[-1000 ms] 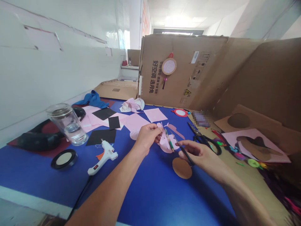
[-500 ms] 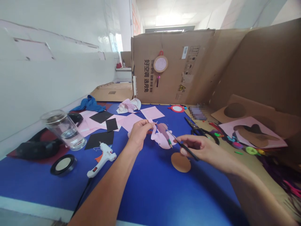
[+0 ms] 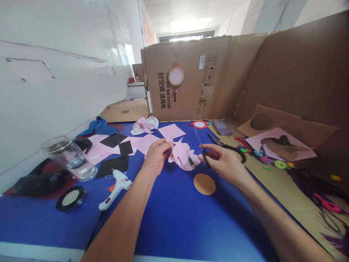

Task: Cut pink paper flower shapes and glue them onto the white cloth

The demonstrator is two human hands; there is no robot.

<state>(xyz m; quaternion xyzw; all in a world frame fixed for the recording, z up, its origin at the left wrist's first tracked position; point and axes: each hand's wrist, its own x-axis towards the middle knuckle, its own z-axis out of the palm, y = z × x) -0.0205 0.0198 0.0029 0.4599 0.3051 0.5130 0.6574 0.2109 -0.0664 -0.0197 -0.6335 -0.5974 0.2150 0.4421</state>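
My left hand [image 3: 157, 155] pinches the edge of a pink paper cutout [image 3: 181, 153] with curled, wavy edges, held above the blue table. My right hand [image 3: 222, 160] grips slim scissors [image 3: 205, 154] by their black handles. Their thin blades point up and away, just right of the cutout and apart from it. A green pencil [image 3: 191, 161] shows at the cutout's right side, its tip toward me; part of it is hidden. Below lies a round brown disc [image 3: 204, 184] on the table.
On the left are a white glue gun [image 3: 116, 189], a glass jar of water [image 3: 71, 160], a round black-rimmed container [image 3: 71, 198] and black squares [image 3: 125, 148]. Larger black scissors [image 3: 218, 140] lie beyond my right hand. Cardboard walls [image 3: 188, 80] stand behind; beads and cords lie right.
The scissors have swung from lying across the cutout to pointing up and away beside it. More of the cutout's pink face shows. The whole view has shifted slightly.
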